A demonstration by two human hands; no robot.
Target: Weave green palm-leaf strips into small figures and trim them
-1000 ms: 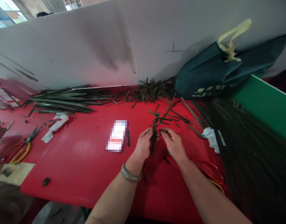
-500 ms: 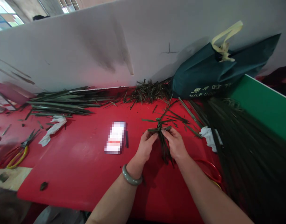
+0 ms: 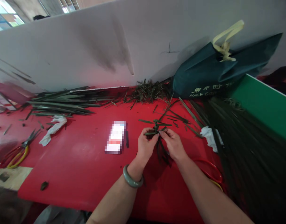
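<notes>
A small figure woven from dark green leaf strips (image 3: 156, 125) is between my hands, with loose strip ends sticking out to both sides and hanging below. My left hand (image 3: 146, 142) pinches it from the left, thumb and fingers closed at its middle. From the right, my right hand (image 3: 173, 143) grips it the same way, its fingertips almost meeting the left thumb. Fingers cover part of the weave. Scissors with a red handle (image 3: 212, 169) lie partly hidden behind my right forearm. A phone with a blurred screen (image 3: 115, 137) rests to the left of my hands.
Long leaf strips (image 3: 250, 146) fill the right side beside a green panel (image 3: 266, 105). A dark green bag (image 3: 203, 71) leans at the wall. Cut scraps (image 3: 150, 91) and a strip bundle (image 3: 65, 101) lie at the back. Red-and-yellow scissors (image 3: 20, 151) and crumpled tissue (image 3: 53, 129) lie left.
Both hands have shifted slightly left with the woven figure. Its top and side strips have tilted, and the hands' fingertips have come closer together.
</notes>
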